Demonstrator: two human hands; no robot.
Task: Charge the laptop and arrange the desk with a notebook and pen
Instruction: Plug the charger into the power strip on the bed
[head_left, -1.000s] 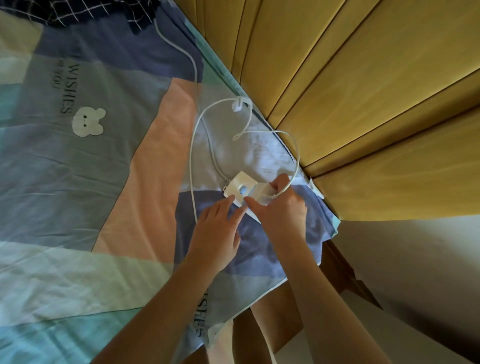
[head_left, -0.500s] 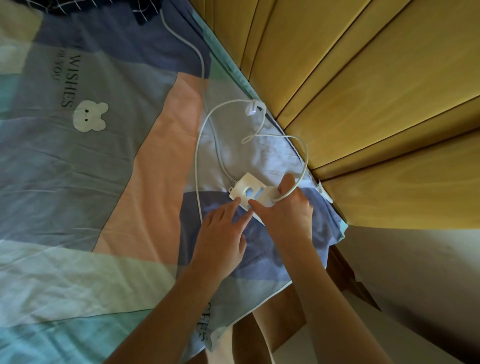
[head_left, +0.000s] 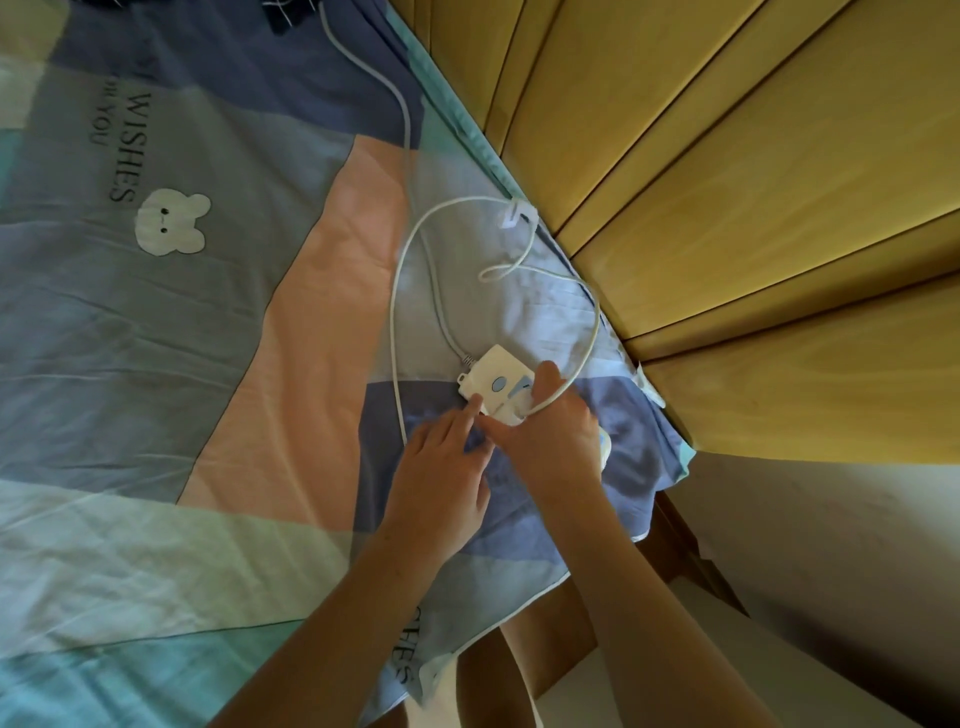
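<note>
A white power strip (head_left: 496, 382) with a blue button lies on the bed sheet (head_left: 208, 338) near the bed's right edge. My right hand (head_left: 550, 439) grips a white charger plug against the strip's near end; the plug is mostly hidden by the fingers. Its thin white cable (head_left: 400, 312) loops out across the sheet to a white connector (head_left: 517, 217) by the headboard. My left hand (head_left: 441, 478) lies flat beside it, index finger touching the strip's near corner. No laptop, notebook or pen shows.
A thicker grey cord (head_left: 405, 119) runs from the strip up to the top of the view. A wooden slatted headboard (head_left: 727, 182) fills the right. Bare floor (head_left: 805, 545) lies beyond the bed's corner. Dark checked cloth (head_left: 283, 13) sits at the top edge.
The view has shifted slightly, so the strip sits lower right. My left index finger has slid forward onto the strip's corner. My right hand keeps its hold at the strip's end.
</note>
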